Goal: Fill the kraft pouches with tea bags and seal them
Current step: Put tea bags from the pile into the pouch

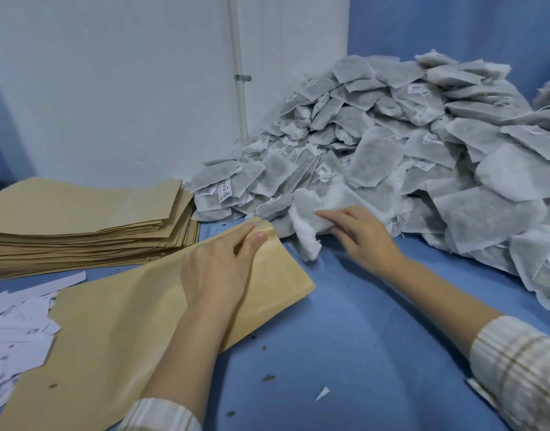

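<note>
A large kraft pouch (pixel 118 321) lies flat on the blue table, its mouth pointing toward the tea bags. My left hand (pixel 217 265) grips the pouch's mouth edge, thumb on top and fingers curled over the rim. My right hand (pixel 360 234) holds a bunch of white tea bags (pixel 304 219) just right of the pouch mouth, at the foot of the tea bag heap (pixel 407 150). The bunch hangs partly below the hand, touching the table.
A stack of flat kraft pouches (pixel 80 222) sits at the left rear. White paper slips (pixel 15 328) are strewn at the left edge. A white wall and pipe (pixel 239 73) stand behind. Crumbs and a paper scrap (pixel 322 393) dot the blue table (pixel 360 337).
</note>
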